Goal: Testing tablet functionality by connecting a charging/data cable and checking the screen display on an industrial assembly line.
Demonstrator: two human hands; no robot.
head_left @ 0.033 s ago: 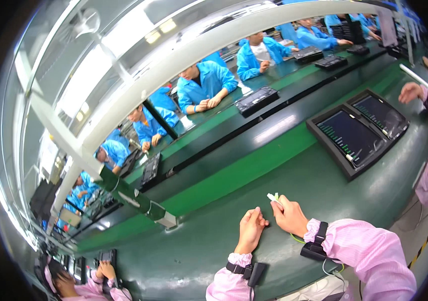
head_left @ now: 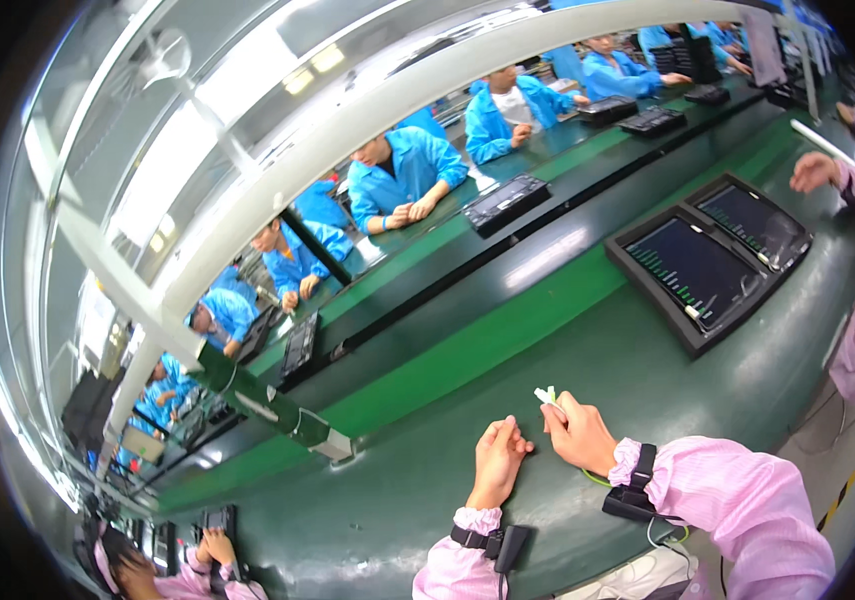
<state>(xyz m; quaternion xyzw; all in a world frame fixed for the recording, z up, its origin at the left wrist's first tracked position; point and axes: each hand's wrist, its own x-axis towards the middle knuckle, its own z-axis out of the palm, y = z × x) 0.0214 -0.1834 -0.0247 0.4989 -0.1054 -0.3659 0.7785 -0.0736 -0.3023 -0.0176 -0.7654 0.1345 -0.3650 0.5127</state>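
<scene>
My right hand [head_left: 581, 432] pinches a small white piece with a pale green part [head_left: 548, 396] between thumb and fingers, just above the green bench. A thin bright green wire [head_left: 595, 477] runs beside that wrist. Close by on its left is my left hand [head_left: 500, 462], its fingers curled in. Whether anything is inside them is hidden. The two hands are apart. Both wrists wear black straps with small black boxes over pink sleeves.
A dark tray [head_left: 692, 345] holding two dark panels with white cables lies at the right. Beyond the green bench [head_left: 397, 500], black units [head_left: 507, 205] sit along a line with blue-coated workers. A post [head_left: 277, 410] stands left. Pink-sleeved people work on both sides, one hand [head_left: 813, 172] near the tray.
</scene>
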